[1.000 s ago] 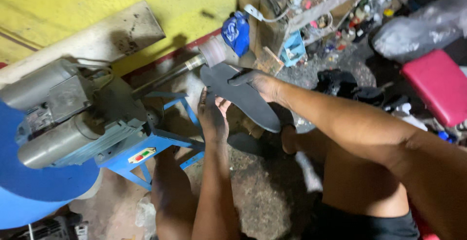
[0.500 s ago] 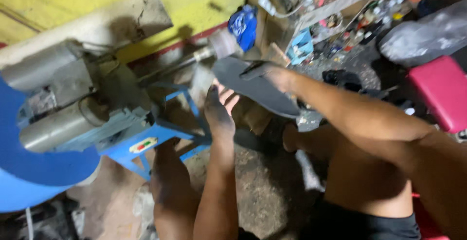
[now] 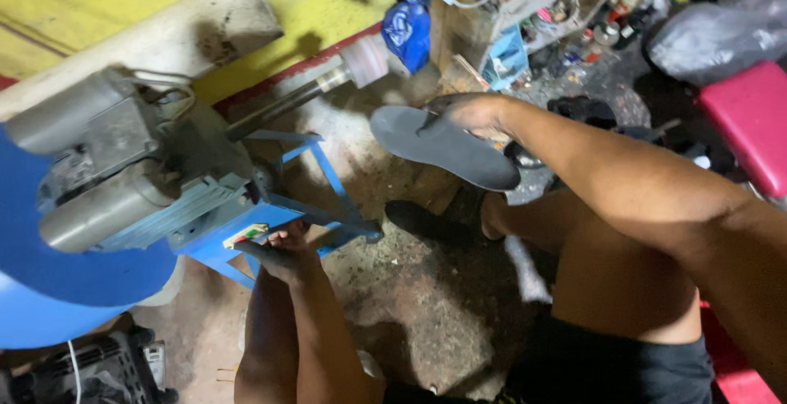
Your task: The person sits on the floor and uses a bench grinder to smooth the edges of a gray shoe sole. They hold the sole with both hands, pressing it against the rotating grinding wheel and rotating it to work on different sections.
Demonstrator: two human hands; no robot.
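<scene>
My right hand [image 3: 471, 115] grips a dark grey shoe sole [image 3: 443, 147] by its upper edge and holds it flat in the air, to the right of the grinding wheel [image 3: 366, 61] at the end of a metal shaft. My left hand [image 3: 283, 251] rests low at the front edge of the blue machine stand [image 3: 270, 211], fingers curled against the small switch panel there. A grey electric motor [image 3: 111, 183] sits on top of that stand.
A blue drum [image 3: 57, 289] fills the lower left. A cluttered wooden shelf [image 3: 525, 11] stands behind the sole, with a blue bag [image 3: 407, 27] hanging beside it. A red stool [image 3: 750, 121] is at right. My bare legs and a dirt floor lie below.
My left hand has let go of the sole and dropped down to the front of the blue stand. My right hand has carried the sole away from the wheel, to the right.
</scene>
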